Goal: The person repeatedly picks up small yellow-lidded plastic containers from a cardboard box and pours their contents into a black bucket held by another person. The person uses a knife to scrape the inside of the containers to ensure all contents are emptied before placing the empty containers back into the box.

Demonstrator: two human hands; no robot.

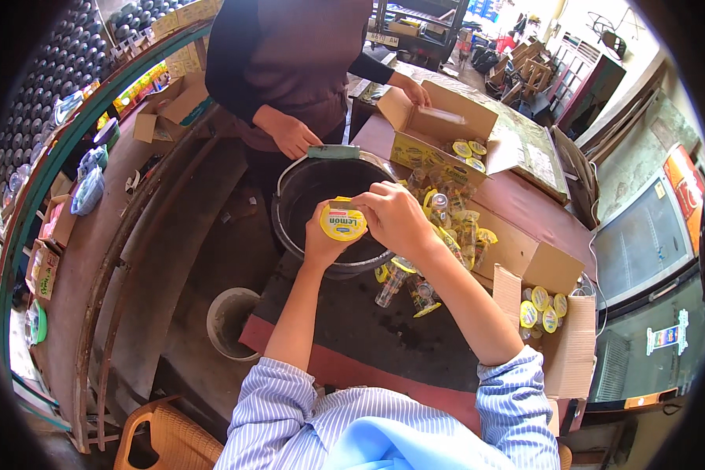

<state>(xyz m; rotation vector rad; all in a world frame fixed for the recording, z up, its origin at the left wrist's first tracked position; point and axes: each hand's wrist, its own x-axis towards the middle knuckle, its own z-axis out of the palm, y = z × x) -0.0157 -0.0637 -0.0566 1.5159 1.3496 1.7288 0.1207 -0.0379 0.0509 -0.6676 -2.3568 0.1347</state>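
My left hand (321,243) is wrapped round a sealed drink cup with a yellow lid (343,225), held above a black bucket (294,184). The fingers of my right hand (395,215) are pinched together at the lid's upper right edge. A small dark flat strip shows on the lid beside those fingertips; I cannot make out what it is. Several similar cups (462,235) lie in a heap on the table just right of the bucket, some on their sides.
A co-worker (298,78) stands opposite, one hand at the bucket's handle grip (334,152), the other over an open carton (470,117) with cups. Another open carton (572,345) of cups stands right. A pale pail (231,313) and an orange chair (172,439) are at the lower left.
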